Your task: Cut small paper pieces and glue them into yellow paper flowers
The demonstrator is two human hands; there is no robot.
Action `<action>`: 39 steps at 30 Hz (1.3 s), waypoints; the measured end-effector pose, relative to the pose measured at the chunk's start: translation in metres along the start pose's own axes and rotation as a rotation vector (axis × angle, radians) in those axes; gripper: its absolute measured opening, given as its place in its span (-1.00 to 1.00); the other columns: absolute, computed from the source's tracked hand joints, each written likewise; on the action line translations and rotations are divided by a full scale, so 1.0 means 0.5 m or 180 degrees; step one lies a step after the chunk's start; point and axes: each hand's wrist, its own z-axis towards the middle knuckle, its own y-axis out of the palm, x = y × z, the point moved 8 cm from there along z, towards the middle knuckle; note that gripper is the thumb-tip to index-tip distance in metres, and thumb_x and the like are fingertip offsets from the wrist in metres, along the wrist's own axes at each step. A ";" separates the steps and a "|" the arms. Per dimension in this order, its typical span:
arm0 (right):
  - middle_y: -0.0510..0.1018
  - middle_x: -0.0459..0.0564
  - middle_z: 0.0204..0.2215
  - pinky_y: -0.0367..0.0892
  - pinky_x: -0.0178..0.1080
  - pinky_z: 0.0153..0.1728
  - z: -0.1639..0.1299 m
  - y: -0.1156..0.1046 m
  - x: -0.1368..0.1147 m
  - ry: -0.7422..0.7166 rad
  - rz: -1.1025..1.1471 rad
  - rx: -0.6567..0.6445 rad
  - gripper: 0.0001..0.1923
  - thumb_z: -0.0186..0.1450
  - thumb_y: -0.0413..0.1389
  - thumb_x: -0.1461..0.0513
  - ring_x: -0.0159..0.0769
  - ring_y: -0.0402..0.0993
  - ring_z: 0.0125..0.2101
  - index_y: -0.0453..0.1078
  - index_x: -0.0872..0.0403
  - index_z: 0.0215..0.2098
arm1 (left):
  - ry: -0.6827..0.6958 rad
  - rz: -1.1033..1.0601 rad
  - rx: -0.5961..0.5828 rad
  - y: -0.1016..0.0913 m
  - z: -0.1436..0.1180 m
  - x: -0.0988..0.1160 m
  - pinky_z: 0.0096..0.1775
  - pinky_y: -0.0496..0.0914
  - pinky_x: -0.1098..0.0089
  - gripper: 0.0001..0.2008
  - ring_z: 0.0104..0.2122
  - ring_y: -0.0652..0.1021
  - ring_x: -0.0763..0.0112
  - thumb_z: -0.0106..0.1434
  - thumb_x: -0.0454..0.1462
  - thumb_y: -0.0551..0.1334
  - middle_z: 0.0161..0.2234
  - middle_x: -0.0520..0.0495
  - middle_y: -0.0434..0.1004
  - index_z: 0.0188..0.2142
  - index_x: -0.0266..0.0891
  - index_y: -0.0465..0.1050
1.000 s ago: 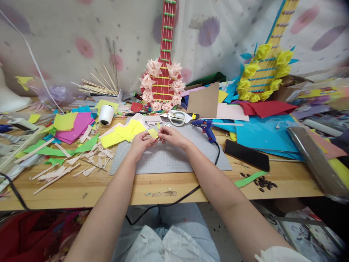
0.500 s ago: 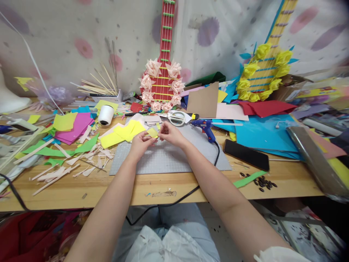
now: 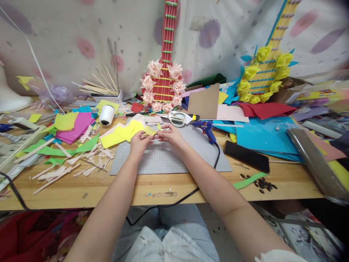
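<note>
Here both hands meet over the grey cutting mat (image 3: 169,156), pinching a small yellow paper piece (image 3: 149,131) between them: the left hand (image 3: 139,142) grips its near edge, the right hand (image 3: 169,136) closes its fingertips on the far corner. The paper sits just above the mat, between the two grips. To fold it cleanly, it seems best to keep the left grip steady as an anchor and let the right fingertips press the crease. Scissors (image 3: 177,118) and a blue glue gun (image 3: 205,126) lie just beyond the right hand.
</note>
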 end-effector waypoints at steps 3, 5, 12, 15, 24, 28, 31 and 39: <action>0.52 -0.15 -0.50 0.36 -0.34 -0.45 0.001 -0.004 0.009 -0.0062 0.0144 0.0126 -0.57 -0.12 0.24 0.31 -0.43 0.47 -0.51 0.12 0.06 -0.35 | -0.0124 -0.0171 -0.0063 0.004 -0.002 -0.003 -0.37 0.40 0.40 -0.56 -0.38 0.57 0.31 -0.23 -0.23 0.40 -0.39 -0.12 0.56 -0.32 -0.33 0.37; 0.51 -0.16 -0.49 0.35 -0.35 -0.46 0.005 -0.006 0.015 -0.0162 0.0147 0.0248 -0.57 -0.12 0.24 0.30 -0.44 0.46 -0.51 0.13 0.05 -0.36 | -0.0177 -0.0250 -0.0069 0.005 -0.003 -0.005 -0.37 0.40 0.42 -0.58 -0.38 0.57 0.32 -0.22 -0.26 0.39 -0.40 -0.12 0.56 -0.32 -0.33 0.37; 0.48 -0.20 -0.51 0.32 -0.34 -0.45 0.005 -0.004 0.006 -0.0713 -0.0365 0.0663 -0.66 -0.04 0.17 0.30 -0.43 0.42 -0.49 0.12 0.03 -0.35 | -0.0235 -0.0285 -0.0043 0.003 0.001 -0.010 -0.38 0.41 0.43 -0.62 -0.40 0.57 0.37 -0.18 -0.30 0.38 -0.44 -0.08 0.55 -0.32 -0.34 0.38; 0.49 -0.18 -0.50 0.32 -0.32 -0.40 -0.008 0.001 -0.017 -0.1113 -0.0824 0.0811 -0.69 -0.01 0.13 0.31 -0.42 0.43 -0.46 0.14 0.03 -0.32 | -0.0266 -0.0316 -0.0022 0.002 0.002 -0.013 -0.39 0.41 0.45 -0.62 -0.42 0.57 0.39 -0.18 -0.31 0.38 -0.45 -0.06 0.55 -0.32 -0.34 0.38; 0.53 -0.04 -0.34 0.31 -0.29 -0.32 -0.046 0.041 -0.059 -0.2276 -0.2674 0.0658 -0.75 0.16 0.00 0.31 -0.34 0.43 -0.32 0.24 0.06 -0.17 | -0.0234 -0.0417 0.0039 0.002 0.001 -0.014 -0.42 0.41 0.46 -0.66 -0.42 0.56 0.38 -0.21 -0.33 0.37 -0.47 -0.05 0.54 -0.39 -0.33 0.36; 0.54 0.02 -0.33 0.27 -0.22 -0.21 -0.053 0.059 -0.063 -0.2624 -0.3471 0.0442 -0.72 0.22 -0.07 0.30 -0.27 0.41 -0.27 0.30 0.10 -0.10 | -0.0269 -0.0389 0.0096 -0.001 -0.001 -0.014 -0.43 0.40 0.45 -0.68 -0.41 0.57 0.35 -0.20 -0.33 0.35 -0.47 -0.05 0.53 -0.39 -0.32 0.34; 0.53 0.02 -0.32 0.25 -0.20 -0.17 -0.054 0.061 -0.064 -0.2618 -0.3333 0.0278 -0.69 0.22 -0.06 0.30 -0.26 0.39 -0.25 0.31 0.09 -0.08 | -0.0289 -0.0381 0.0104 -0.002 -0.002 -0.015 -0.44 0.39 0.46 -0.68 -0.42 0.57 0.35 -0.20 -0.33 0.35 -0.49 -0.05 0.53 -0.40 -0.31 0.33; 0.45 -0.15 -0.46 0.28 -0.34 -0.43 0.011 -0.011 0.013 -0.0512 -0.0034 0.0268 -0.66 -0.02 0.18 0.18 -0.45 0.36 -0.45 0.27 0.02 -0.26 | -0.0233 -0.0276 -0.0104 0.007 0.000 -0.011 -0.44 0.39 0.46 -0.57 -0.41 0.57 0.36 -0.20 -0.29 0.39 -0.40 -0.10 0.56 -0.29 -0.32 0.35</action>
